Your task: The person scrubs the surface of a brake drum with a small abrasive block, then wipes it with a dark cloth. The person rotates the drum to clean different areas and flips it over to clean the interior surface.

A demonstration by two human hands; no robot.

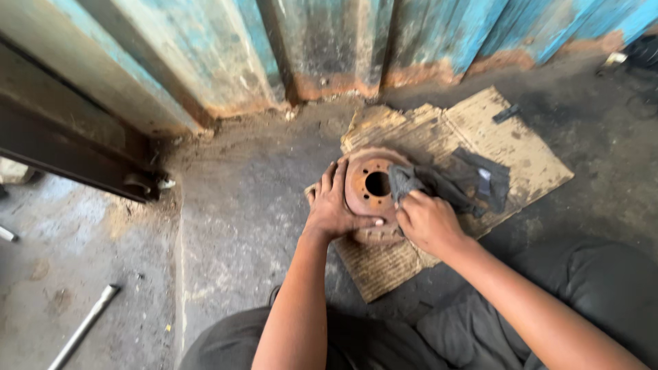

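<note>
A rusty round brake disc (367, 188) with a centre hole lies flat on a torn sheet of cardboard (510, 147) on the ground. My left hand (334, 205) rests spread on the disc's left rim, thumb along its near edge. My right hand (426, 219) grips a dark grey rag (456, 181) and presses part of it against the disc's right side. The remainder of the rag trails off to the right over the cardboard.
A rusted blue corrugated metal wall (329, 48) stands behind the cardboard. A dark metal door rail (68, 151) runs at left. A metal rod (82, 327) lies on the concrete at lower left. My knees in dark trousers (589, 288) fill the bottom.
</note>
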